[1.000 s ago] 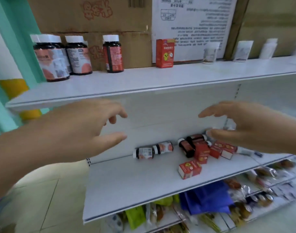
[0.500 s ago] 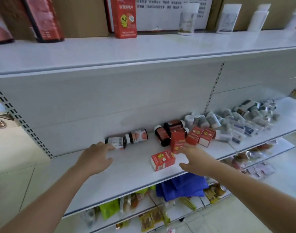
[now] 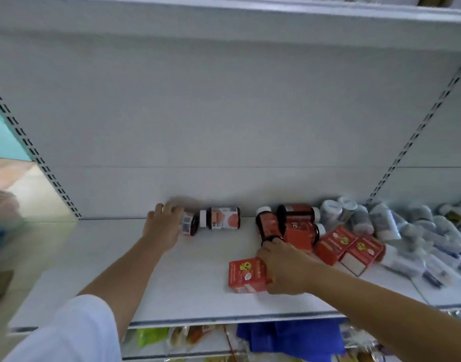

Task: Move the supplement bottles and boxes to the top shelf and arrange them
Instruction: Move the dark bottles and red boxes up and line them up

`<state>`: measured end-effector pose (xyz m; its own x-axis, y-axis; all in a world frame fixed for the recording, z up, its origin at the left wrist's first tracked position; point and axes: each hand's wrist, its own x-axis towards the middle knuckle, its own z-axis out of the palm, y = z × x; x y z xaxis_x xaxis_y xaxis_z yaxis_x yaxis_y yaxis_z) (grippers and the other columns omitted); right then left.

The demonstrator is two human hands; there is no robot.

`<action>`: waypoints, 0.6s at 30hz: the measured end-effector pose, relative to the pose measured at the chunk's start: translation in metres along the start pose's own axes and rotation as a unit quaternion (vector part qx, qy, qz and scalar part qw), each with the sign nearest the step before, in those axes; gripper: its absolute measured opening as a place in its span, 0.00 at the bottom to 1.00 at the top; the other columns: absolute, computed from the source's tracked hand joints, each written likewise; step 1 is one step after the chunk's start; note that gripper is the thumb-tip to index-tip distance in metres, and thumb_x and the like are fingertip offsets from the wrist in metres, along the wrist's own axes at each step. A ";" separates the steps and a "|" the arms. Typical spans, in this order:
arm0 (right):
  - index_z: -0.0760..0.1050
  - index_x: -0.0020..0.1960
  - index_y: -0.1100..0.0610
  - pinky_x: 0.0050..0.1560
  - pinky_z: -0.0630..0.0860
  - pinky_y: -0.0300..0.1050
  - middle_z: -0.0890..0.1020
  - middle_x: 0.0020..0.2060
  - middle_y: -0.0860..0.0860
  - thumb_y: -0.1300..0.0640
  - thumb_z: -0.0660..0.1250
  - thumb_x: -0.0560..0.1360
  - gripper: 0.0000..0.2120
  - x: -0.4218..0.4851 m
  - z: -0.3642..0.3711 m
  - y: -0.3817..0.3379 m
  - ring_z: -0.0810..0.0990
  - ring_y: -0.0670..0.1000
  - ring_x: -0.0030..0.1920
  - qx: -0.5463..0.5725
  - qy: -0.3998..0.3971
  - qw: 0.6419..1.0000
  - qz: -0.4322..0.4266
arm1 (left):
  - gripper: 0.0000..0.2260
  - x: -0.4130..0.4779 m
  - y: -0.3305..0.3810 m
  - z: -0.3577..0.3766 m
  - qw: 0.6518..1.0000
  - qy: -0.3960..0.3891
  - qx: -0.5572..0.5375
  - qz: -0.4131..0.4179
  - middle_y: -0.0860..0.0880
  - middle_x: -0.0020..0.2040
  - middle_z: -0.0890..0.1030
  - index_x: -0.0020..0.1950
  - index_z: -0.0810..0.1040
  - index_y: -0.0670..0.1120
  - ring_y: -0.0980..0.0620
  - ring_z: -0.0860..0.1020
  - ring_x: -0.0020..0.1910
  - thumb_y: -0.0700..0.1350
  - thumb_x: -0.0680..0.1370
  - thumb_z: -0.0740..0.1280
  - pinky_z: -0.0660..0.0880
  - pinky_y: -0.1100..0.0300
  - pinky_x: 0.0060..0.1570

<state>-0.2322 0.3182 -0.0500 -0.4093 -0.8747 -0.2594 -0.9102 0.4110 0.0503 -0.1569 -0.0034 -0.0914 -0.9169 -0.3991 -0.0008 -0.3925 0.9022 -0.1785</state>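
Observation:
Supplement bottles and boxes lie on the middle shelf (image 3: pixel 114 273). My left hand (image 3: pixel 161 227) grips a dark bottle (image 3: pixel 189 223) lying on its side near the back panel, with a second dark bottle (image 3: pixel 220 218) just right of it. My right hand (image 3: pixel 284 267) curls its fingertips over the near end of a red-labelled bottle (image 3: pixel 268 224). A small red box (image 3: pixel 246 275) lies against that hand's thumb side. Two more red-labelled bottles (image 3: pixel 300 223) and two red boxes (image 3: pixel 334 244) lie to the right. Only the front edge of the top shelf (image 3: pixel 250 9) shows.
A heap of white bottles and small boxes (image 3: pixel 381 223) fills the shelf's right end. Slotted uprights (image 3: pixel 33 152) run down both sides of the back panel. On the shelf below lie blue packets (image 3: pixel 289 335) and green packets (image 3: pixel 151 335).
The view has dropped from the top shelf to the middle shelf. My left hand has closed on the leftmost bottle. My right hand has moved in between the red box and the red-labelled bottle.

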 end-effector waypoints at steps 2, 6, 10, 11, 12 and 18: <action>0.69 0.53 0.48 0.44 0.70 0.40 0.72 0.47 0.45 0.38 0.68 0.66 0.22 -0.006 -0.022 0.002 0.74 0.45 0.45 0.151 0.015 0.988 0.021 | 0.23 -0.003 -0.001 0.003 1.000 -0.005 0.011 0.007 0.43 0.69 0.70 0.71 0.64 0.44 0.42 0.68 0.68 0.50 0.78 0.63 0.67 0.48 0.65; 0.68 0.58 0.42 0.36 0.73 0.30 0.77 0.49 0.42 0.45 0.74 0.61 0.28 -0.029 -0.074 -0.008 0.80 0.39 0.45 0.428 0.076 0.894 0.112 | 0.24 -0.034 -0.010 -0.007 0.981 -0.060 -0.183 -0.035 0.40 0.61 0.72 0.64 0.66 0.41 0.39 0.78 0.56 0.54 0.76 0.67 0.73 0.49 0.57; 0.72 0.53 0.41 0.40 0.78 0.30 0.80 0.49 0.40 0.39 0.75 0.54 0.28 -0.061 -0.129 -0.038 0.79 0.32 0.45 0.541 0.166 0.814 0.129 | 0.25 -0.093 -0.033 -0.060 0.854 -0.067 -0.508 -0.083 0.44 0.44 0.84 0.54 0.75 0.43 0.45 0.84 0.38 0.52 0.64 0.79 0.78 0.54 0.37; 0.73 0.53 0.42 0.44 0.80 0.36 0.82 0.48 0.42 0.39 0.74 0.54 0.29 -0.070 -0.144 -0.049 0.81 0.36 0.46 0.561 0.189 0.796 0.123 | 0.27 -0.110 -0.041 -0.079 0.831 -0.062 -0.547 -0.087 0.45 0.42 0.85 0.54 0.77 0.45 0.44 0.84 0.38 0.54 0.60 0.79 0.79 0.51 0.39; 0.74 0.54 0.43 0.50 0.81 0.43 0.84 0.48 0.44 0.39 0.75 0.54 0.29 -0.079 -0.158 -0.061 0.83 0.40 0.47 0.578 0.209 0.781 0.109 | 0.28 -0.128 -0.049 -0.099 0.811 -0.056 -0.576 -0.085 0.45 0.43 0.85 0.54 0.79 0.47 0.44 0.84 0.40 0.56 0.57 0.78 0.80 0.49 0.42; 0.82 0.52 0.43 0.52 0.77 0.54 0.85 0.46 0.51 0.47 0.75 0.61 0.19 -0.143 -0.248 -0.141 0.83 0.55 0.46 0.658 0.300 0.690 -0.006 | 0.27 -0.233 -0.116 -0.222 0.775 0.011 -0.631 0.031 0.50 0.44 0.85 0.53 0.83 0.53 0.53 0.83 0.35 0.52 0.56 0.84 0.78 0.63 0.32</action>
<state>-0.0609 0.3213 0.2196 -0.7135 -0.6673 0.2136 -0.2295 -0.0656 -0.9711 0.0860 0.0214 0.1476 -0.9323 -0.3583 0.0494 -0.0918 0.3663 0.9259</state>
